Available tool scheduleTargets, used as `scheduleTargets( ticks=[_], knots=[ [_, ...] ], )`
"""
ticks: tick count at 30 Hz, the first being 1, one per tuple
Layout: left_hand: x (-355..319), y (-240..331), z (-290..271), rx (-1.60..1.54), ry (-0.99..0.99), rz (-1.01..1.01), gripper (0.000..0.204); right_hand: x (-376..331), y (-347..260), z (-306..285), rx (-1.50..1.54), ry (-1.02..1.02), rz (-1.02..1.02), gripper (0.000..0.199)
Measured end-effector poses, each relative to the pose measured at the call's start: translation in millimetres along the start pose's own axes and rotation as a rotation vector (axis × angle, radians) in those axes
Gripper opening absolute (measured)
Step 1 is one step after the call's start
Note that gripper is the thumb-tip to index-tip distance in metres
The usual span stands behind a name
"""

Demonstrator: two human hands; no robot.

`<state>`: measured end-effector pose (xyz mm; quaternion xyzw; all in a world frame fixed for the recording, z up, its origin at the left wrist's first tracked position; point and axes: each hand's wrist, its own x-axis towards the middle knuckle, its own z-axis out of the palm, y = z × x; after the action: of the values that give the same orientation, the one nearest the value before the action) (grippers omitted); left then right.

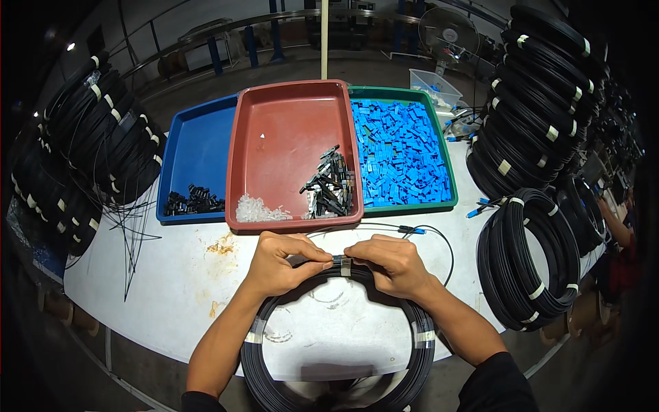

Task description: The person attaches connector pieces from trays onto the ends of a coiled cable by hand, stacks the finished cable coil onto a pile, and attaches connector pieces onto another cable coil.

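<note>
pinching a small connector (pixel 337 259), the left hand (pixel 285 262) and right hand (pixel 391 262) share a fingertip grip. uneven pressure could drop it through the black cable coil (pixel 252 357).

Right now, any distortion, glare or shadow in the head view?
Head view: white table bows along its front edge, picture rim falls to black; small lamp glares upper left; soft shadow inside the nearest black coil; background fan dim.

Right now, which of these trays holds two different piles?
The red tray, in the middle: clear bits at lower left, dark parts at lower right. The blue tray shows just one black pile, the green tray a layer of blue pieces.
</note>
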<state>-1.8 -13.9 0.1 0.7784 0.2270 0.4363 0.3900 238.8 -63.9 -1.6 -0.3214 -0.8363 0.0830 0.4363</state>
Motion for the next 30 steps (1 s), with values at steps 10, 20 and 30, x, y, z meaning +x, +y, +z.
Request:
scheduleTargets(
  ticks=[10,20,30],
  knots=[
    [0.7,4.7,5.2,-0.054,0.078,-0.099,0.019,0.0,-2.8,3.2,-0.024,0.003,-0.006,0.03],
    [3.7,2.1,5.2,0.058,-0.012,-0.055,0.017,1.1,-1.2,4.9,0.019,-0.054,-0.007,0.023],
    [4.3,3.7,9.7,0.073,0.051,-0.049,0.017,2.8,-1.9,4.9,-0.01,0.0,-0.022,0.022]
  ],
)
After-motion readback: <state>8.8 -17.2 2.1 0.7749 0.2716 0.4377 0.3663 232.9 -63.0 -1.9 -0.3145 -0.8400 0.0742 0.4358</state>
